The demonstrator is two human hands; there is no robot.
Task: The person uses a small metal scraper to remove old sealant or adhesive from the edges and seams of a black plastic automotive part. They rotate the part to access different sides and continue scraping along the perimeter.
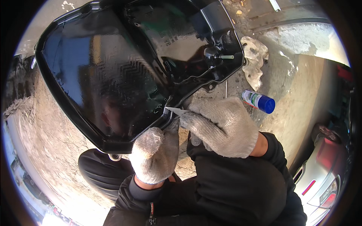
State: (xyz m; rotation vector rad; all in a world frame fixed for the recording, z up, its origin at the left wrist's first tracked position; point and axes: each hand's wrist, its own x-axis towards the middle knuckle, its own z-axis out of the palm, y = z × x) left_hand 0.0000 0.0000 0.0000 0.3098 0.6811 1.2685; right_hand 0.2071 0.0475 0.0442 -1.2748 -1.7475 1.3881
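Black tray (113, 83) spans the upper left and centre of the frame, the right hand (224, 128) clamping its fingers on a pale blade (174, 110) at the rim, the left hand (154, 154) alongside, its fingers' grip unclear.

A large black pan-like part (109, 73) spreads diagonally across the upper left and upper middle of the frame; its surface is glossy, with a raised rim. A thin grey pointed blade (175, 110) lies near the frame's centre, its tip at this rim.
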